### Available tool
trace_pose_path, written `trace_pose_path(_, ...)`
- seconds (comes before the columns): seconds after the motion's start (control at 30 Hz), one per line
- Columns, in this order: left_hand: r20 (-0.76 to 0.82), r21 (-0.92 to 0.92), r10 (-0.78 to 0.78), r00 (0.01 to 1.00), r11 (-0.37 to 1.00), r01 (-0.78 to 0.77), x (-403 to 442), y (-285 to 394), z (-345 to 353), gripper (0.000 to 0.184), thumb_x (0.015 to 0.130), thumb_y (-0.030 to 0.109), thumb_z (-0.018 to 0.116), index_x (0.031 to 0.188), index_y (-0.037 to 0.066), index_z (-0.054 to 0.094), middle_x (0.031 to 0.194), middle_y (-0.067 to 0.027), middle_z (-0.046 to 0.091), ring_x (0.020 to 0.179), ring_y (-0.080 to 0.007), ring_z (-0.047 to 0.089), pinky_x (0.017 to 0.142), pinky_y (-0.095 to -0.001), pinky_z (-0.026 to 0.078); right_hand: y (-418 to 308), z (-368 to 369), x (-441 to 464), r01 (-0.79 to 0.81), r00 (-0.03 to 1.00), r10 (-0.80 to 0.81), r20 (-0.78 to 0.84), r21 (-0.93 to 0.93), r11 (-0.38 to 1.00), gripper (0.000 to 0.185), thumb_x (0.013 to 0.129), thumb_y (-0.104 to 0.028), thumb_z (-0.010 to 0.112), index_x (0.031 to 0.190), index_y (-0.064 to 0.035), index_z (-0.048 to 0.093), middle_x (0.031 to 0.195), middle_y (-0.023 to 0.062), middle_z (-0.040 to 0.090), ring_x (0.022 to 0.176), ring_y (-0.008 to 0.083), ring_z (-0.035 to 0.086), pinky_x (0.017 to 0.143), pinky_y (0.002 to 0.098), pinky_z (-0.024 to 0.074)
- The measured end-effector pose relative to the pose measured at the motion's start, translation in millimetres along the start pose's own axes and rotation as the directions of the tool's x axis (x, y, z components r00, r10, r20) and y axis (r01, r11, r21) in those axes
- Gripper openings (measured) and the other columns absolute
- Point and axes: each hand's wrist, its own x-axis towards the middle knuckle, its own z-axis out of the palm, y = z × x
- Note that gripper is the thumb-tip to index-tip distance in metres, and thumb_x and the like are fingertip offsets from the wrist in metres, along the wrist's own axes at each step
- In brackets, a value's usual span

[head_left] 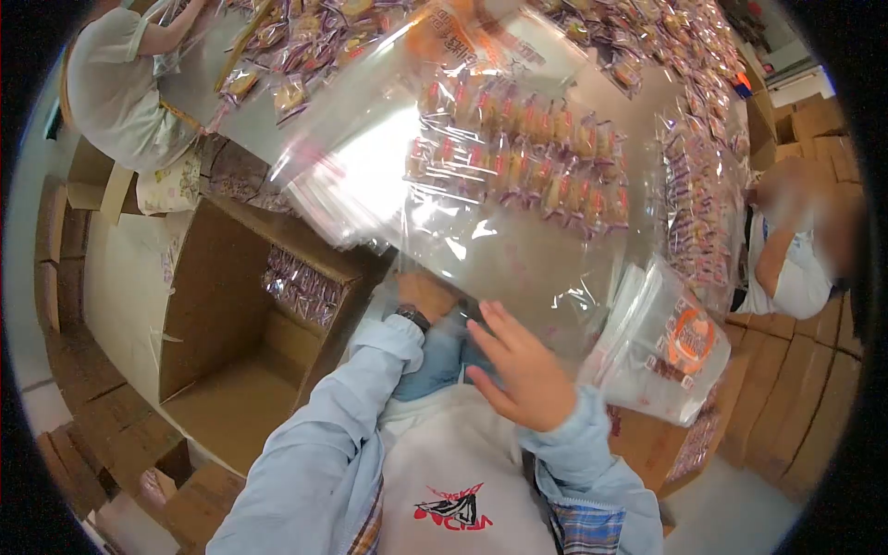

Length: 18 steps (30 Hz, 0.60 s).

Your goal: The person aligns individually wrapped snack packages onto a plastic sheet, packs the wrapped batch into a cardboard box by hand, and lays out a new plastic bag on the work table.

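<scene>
Table point(250, 120) ahead; my right hand point(527, 373) spread, left hand point(428, 294) can't tell; clear bag point(513, 176) beyond likely light, slippery: pinch near edge

1. Work table point(248, 125): broad, grey top, runs across the upper middle of the view.
2. Left side: brown cardboard cartons point(79, 370) stacked along the edge of the room; lower down, a smaller carton point(174, 465) stands with its top open.
3. Right side: a bank of closed cartons point(786, 398), set in tight rows, seams visible. More boxes point(826, 129) piled above, near the far right end of the table.
4. Floor point(733, 518): pale grey, showing in a patch at lower right.
5. Seat at upper left: floral-patterned cover point(171, 190), pale ground.
6. Far upper right: whitish strip point(797, 86), blurred; wall or fitting, cannot tell.
7. Light: bright, whitish; lower left dimmer.
</scene>
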Motion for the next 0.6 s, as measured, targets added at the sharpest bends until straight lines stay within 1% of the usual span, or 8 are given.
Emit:
trace_pose_path(0.07,-0.347,0.058,0.222,0.911,0.975,-0.216,21.4,-33.1,73.3,0.069,0.084,0.061,0.068,0.135,0.014,0.067,0.135,-0.0160,0.066,0.125,-0.0357,0.061,0.106,-0.0542,0.044,20.9,28.1,20.5,-0.039,0.999,0.038,-0.004,-0.126,0.991,0.064,0.089,-0.017,0.072,0.144,0.0054,0.050,0.153,0.0291,0.045,0.143,0.0453,0.042,0.116,0.0552,0.0368)
trace_pose_path(0.1,-0.489,0.052,0.222,0.843,0.973,-0.227,26.3,-50.3,104.8,0.058,0.085,0.057,0.068,0.127,0.017,0.071,0.125,-0.0081,0.072,0.113,-0.0338,0.066,0.097,-0.0528,0.048,28.1,36.5,29.2,-0.056,0.998,0.056,-0.005,-0.184,0.981,0.069,0.089,-0.017,0.072,0.149,0.0049,0.046,0.156,0.0297,0.040,0.147,0.0458,0.037,0.118,0.0575,0.0337)
trace_pose_path(0.17,-0.514,-0.141,0.051,0.856,0.980,-0.143,34.4,-42.3,113.1,0.057,0.086,0.056,0.067,0.128,0.018,0.069,0.125,-0.0067,0.071,0.114,-0.0326,0.065,0.097,-0.0517,0.048,44.7,41.0,48.0,-0.140,0.979,0.110,-0.169,-0.179,0.974,0.073,0.089,-0.019,0.070,0.153,0.0028,0.041,0.158,0.0296,0.038,0.150,0.0460,0.033,0.119,0.0620,0.0292)
trace_pose_path(0.23,-0.514,-0.221,0.008,0.858,0.965,-0.141,28.2,-42.8,113.1,0.058,0.085,0.056,0.067,0.128,0.017,0.068,0.124,-0.0065,0.070,0.115,-0.0319,0.064,0.097,-0.0515,0.048,48.4,41.6,60.2,-0.193,0.958,0.141,-0.249,-0.197,0.961,0.076,0.089,-0.020,0.069,0.156,-0.0001,0.039,0.160,0.0289,0.036,0.152,0.0458,0.030,0.120,0.0651,0.0259)
trace_pose_path(0.4,-0.557,-0.020,0.240,0.795,0.953,-0.302,33.2,-46.6,74.7,0.057,0.086,0.054,0.067,0.124,0.012,0.068,0.120,-0.0103,0.070,0.110,-0.0333,0.065,0.091,-0.0523,0.049,49.5,32.6,101.2,-0.166,0.950,0.066,-0.305,-0.317,0.934,0.076,0.088,-0.021,0.069,0.158,-0.0096,0.041,0.161,0.0246,0.037,0.153,0.0449,0.028,0.120,0.0673,0.0220)
trace_pose_path(0.43,-0.555,0.014,0.259,0.791,0.953,-0.303,33.4,-49.0,68.6,0.056,0.086,0.054,0.067,0.124,0.012,0.068,0.120,-0.0103,0.070,0.110,-0.0332,0.065,0.091,-0.0522,0.050,50.3,33.1,113.5,-0.197,0.915,0.041,-0.401,-0.356,0.914,0.070,0.086,-0.021,0.071,0.152,-0.0112,0.051,0.150,0.0182,0.051,0.146,0.0414,0.040,0.119,0.0628,0.0279)
trace_pose_path(0.57,-0.531,0.003,0.262,0.806,0.951,-0.308,30.4,-58.1,62.2,0.055,0.087,0.053,0.067,0.123,0.012,0.068,0.119,-0.0103,0.070,0.110,-0.0331,0.065,0.091,-0.0519,0.050,77.7,31.5,138.7,-0.226,0.772,-0.043,-0.634,-0.337,0.914,0.042,0.082,-0.017,0.079,0.123,-0.0114,0.074,0.127,0.0054,0.064,0.120,0.0286,0.057,0.108,0.0513,0.0412)
trace_pose_path(0.6,-0.524,-0.003,0.265,0.809,0.950,-0.312,30.9,-60.0,61.2,0.055,0.087,0.053,0.067,0.123,0.012,0.068,0.119,-0.0103,0.070,0.110,-0.0330,0.065,0.091,-0.0518,0.050,81.5,34.1,135.7,-0.223,0.755,-0.051,-0.654,-0.328,0.918,0.041,0.082,-0.017,0.079,0.122,-0.0110,0.075,0.127,0.0058,0.064,0.120,0.0289,0.057,0.107,0.0511,0.0416)
